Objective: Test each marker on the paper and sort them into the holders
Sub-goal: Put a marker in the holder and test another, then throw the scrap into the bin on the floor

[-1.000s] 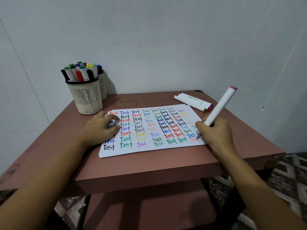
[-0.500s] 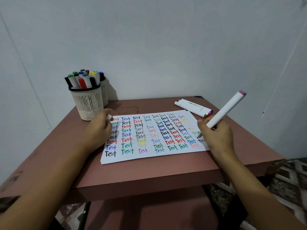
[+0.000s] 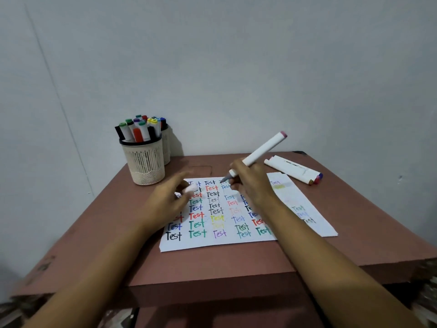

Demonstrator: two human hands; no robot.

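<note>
The right hand (image 3: 254, 183) grips an uncapped white marker (image 3: 257, 153), tip just above the paper (image 3: 222, 242) near its far edge. The left hand (image 3: 165, 202), blurred, holds the cap (image 3: 190, 188). Two holders (image 3: 146, 165) stand at the table's (image 3: 212, 275) far left corner.

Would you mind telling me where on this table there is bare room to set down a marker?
Free patches: the table's front strip below the paper, the left side below the mesh holder, and the right edge beyond the loose markers. It is crowded mid-table, where the left hand with a cap and the right hand with its marker cover the paper.
</note>
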